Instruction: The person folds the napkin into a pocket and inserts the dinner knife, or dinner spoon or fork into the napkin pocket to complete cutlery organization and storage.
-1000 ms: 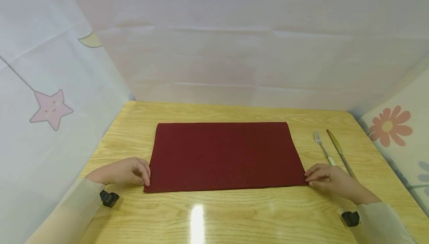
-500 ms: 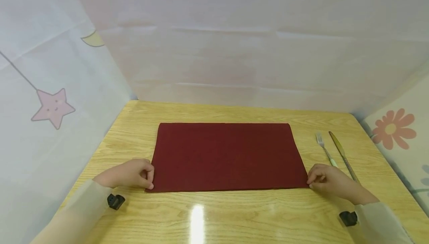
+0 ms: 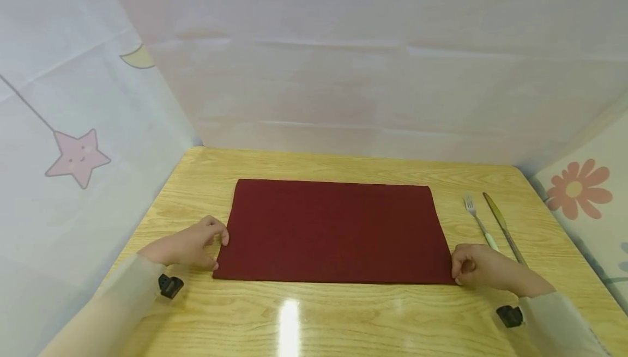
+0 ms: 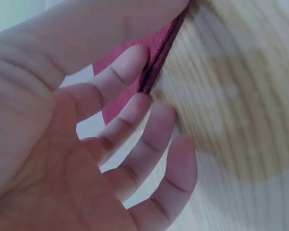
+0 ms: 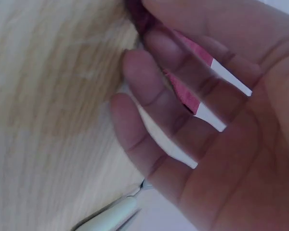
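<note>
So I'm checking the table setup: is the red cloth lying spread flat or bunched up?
Spread flat: the red cloth lies as a smooth rectangle on the table, the left hand and right hand at its near corners.

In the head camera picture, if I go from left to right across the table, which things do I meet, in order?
left hand → dark red cloth → right hand → fork → knife

Pale sheets (image 3: 343,62) with star (image 3: 77,156) and flower (image 3: 578,187) prints wall a glossy wooden table (image 3: 343,319).
</note>
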The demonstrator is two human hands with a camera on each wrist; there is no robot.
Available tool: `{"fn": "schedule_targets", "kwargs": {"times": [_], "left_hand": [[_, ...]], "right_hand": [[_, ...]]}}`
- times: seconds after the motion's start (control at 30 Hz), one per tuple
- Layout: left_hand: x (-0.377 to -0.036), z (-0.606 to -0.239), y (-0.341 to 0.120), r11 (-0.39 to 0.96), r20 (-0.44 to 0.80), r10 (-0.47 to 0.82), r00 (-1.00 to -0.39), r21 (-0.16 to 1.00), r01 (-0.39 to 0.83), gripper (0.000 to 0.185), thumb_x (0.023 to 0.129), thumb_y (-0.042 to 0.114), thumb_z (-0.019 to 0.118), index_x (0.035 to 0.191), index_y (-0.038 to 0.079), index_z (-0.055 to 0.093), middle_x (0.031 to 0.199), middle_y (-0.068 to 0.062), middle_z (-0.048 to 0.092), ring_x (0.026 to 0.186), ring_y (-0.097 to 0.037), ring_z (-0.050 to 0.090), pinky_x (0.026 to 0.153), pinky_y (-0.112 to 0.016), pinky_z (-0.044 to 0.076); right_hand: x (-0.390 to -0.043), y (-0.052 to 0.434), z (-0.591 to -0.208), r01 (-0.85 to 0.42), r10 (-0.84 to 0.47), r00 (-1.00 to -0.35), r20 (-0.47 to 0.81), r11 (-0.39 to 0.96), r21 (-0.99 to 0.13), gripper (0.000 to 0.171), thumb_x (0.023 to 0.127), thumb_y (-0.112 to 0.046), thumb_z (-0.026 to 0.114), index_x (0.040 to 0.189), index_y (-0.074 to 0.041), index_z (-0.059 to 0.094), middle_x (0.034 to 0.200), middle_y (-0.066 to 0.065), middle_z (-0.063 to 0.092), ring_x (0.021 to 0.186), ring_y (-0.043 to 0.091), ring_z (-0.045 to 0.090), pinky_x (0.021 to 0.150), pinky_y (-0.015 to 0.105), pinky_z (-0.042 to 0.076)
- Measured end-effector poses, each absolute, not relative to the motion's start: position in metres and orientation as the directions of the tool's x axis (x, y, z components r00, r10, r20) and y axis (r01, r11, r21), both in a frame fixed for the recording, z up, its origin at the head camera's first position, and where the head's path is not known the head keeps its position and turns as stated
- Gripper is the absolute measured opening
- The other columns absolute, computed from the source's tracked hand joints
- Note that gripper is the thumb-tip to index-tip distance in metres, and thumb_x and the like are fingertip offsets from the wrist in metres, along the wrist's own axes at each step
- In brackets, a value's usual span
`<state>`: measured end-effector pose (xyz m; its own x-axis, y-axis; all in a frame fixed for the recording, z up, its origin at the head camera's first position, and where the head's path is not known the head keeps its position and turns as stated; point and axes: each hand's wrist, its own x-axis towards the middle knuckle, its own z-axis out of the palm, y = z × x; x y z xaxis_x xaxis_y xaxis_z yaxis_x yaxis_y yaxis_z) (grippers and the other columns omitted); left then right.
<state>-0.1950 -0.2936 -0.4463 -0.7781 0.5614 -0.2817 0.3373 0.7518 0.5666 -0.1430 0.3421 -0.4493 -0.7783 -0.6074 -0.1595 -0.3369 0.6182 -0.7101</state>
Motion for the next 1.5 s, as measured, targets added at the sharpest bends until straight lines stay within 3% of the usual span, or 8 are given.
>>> {"fn": "schedule_targets", "kwargs": {"times": [0.17,0.37,0.63,0.8,1.0,1.17,1.37,1.5], "left_hand": [[-0.206,-0.448,-0.291,0.771,-0.256,0.562,-0.786,0.508,0.385,0.054,0.076,0.013,0.089,0.119,0.011,0.055,0.133,-0.022,0.043,0.113,-0.044,0.048,0.087,-0.053,0.049],[-0.218,-0.450,-0.293,0.790,-0.250,0.538,-0.805,0.482,0.378,0.067,0.077,0.012,0.086,0.134,0.008,0.052,0.141,-0.025,0.041,0.125,-0.056,0.040,0.097,-0.069,0.038],[-0.223,-0.447,-0.291,0.800,-0.240,0.504,-0.830,0.492,0.343,0.080,0.081,0.013,0.084,0.149,0.003,0.043,0.150,-0.030,0.035,0.127,-0.058,0.032,0.101,-0.072,0.029],[-0.223,-0.445,-0.285,0.831,-0.250,0.468,-0.847,0.449,0.327,0.083,0.082,0.010,0.083,0.153,0.002,0.039,0.149,-0.033,0.035,0.128,-0.061,0.034,0.101,-0.072,0.034],[-0.220,-0.442,-0.252,0.851,-0.167,0.449,-0.878,0.380,0.363,0.061,0.087,0.000,0.076,0.143,0.004,0.051,0.138,-0.031,0.047,0.121,-0.054,0.046,0.095,-0.061,0.047],[-0.221,-0.441,-0.212,0.806,-0.029,0.513,-0.858,0.359,0.471,0.033,0.096,0.008,0.068,0.128,0.003,0.064,0.123,-0.017,0.062,0.114,-0.038,0.060,0.096,-0.051,0.050],[-0.218,-0.437,-0.151,0.659,0.015,0.574,-0.819,0.585,0.473,0.022,0.099,0.016,0.066,0.120,0.009,0.068,0.116,-0.001,0.066,0.110,-0.021,0.063,0.094,-0.041,0.052],[-0.213,-0.432,-0.111,0.576,0.055,0.617,-0.785,0.648,0.498,0.018,0.101,0.014,0.064,0.117,0.009,0.069,0.111,0.002,0.067,0.103,-0.016,0.064,0.089,-0.036,0.054]], "right_hand": [[-0.146,0.342,-0.447,-0.311,-0.610,-0.766,-0.202,0.627,-0.714,0.016,0.088,-0.004,0.075,0.083,-0.015,0.064,0.087,-0.005,0.059,0.071,0.004,0.056,0.059,0.026,0.051],[-0.148,0.342,-0.445,-0.356,-0.578,-0.795,-0.182,0.688,-0.632,0.014,0.092,-0.010,0.075,0.088,-0.014,0.062,0.088,-0.005,0.057,0.074,0.003,0.052,0.062,0.026,0.048],[-0.149,0.341,-0.445,-0.305,-0.539,-0.814,-0.217,0.714,-0.630,0.012,0.093,-0.011,0.074,0.089,-0.012,0.063,0.085,-0.007,0.060,0.072,0.002,0.054,0.062,0.026,0.049],[-0.153,0.342,-0.442,-0.307,-0.593,-0.774,-0.221,0.658,-0.688,0.011,0.093,-0.005,0.071,0.085,-0.010,0.065,0.080,-0.006,0.063,0.067,0.003,0.055,0.057,0.026,0.048],[-0.167,0.346,-0.427,-0.282,-0.512,-0.831,-0.218,0.725,-0.628,0.006,0.099,-0.007,0.064,0.097,-0.011,0.068,0.092,0.000,0.066,0.077,0.011,0.061,0.062,0.027,0.051],[-0.184,0.350,-0.420,-0.215,-0.392,-0.905,-0.162,0.753,-0.621,0.012,0.102,-0.013,0.062,0.107,-0.005,0.068,0.096,0.009,0.066,0.080,0.021,0.063,0.067,0.032,0.054],[-0.209,0.350,-0.420,-0.081,-0.232,-0.965,-0.123,0.710,-0.699,0.029,0.106,-0.018,0.055,0.120,0.006,0.062,0.107,0.021,0.064,0.086,0.027,0.065,0.075,0.037,0.058],[-0.227,0.352,-0.427,-0.003,-0.161,-0.978,-0.134,0.652,-0.758,0.037,0.109,-0.021,0.049,0.129,0.010,0.055,0.121,0.027,0.059,0.096,0.024,0.066,0.082,0.036,0.059]]}}
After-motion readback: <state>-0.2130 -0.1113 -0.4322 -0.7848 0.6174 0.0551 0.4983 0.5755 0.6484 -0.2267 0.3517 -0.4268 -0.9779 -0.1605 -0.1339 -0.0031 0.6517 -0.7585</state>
